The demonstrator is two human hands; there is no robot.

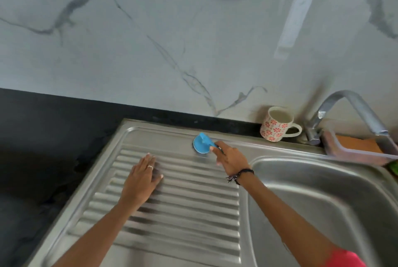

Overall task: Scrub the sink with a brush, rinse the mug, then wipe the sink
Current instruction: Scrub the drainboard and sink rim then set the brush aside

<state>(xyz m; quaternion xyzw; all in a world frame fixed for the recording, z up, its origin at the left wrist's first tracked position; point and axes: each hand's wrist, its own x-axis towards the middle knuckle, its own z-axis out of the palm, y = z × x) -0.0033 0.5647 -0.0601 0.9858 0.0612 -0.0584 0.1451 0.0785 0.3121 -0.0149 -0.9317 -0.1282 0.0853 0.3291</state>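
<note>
A steel sink with a ridged drainboard (185,208) on the left and a basin (318,206) on the right fills the lower view. My right hand (231,159) grips the handle of a round blue brush (201,144), whose head presses on the flat strip at the drainboard's far edge. My left hand (142,177) rests flat on the ridges, fingers straight, a ring on one finger. A white mug (276,124) with red flowers stands upright on the back ledge beside the tap.
A chrome tap (344,113) arches over the basin's far right corner. A shallow tray (355,148) with something orange in it sits behind the basin. Black countertop (43,148) lies to the left, and a marble-patterned wall (172,40) rises behind.
</note>
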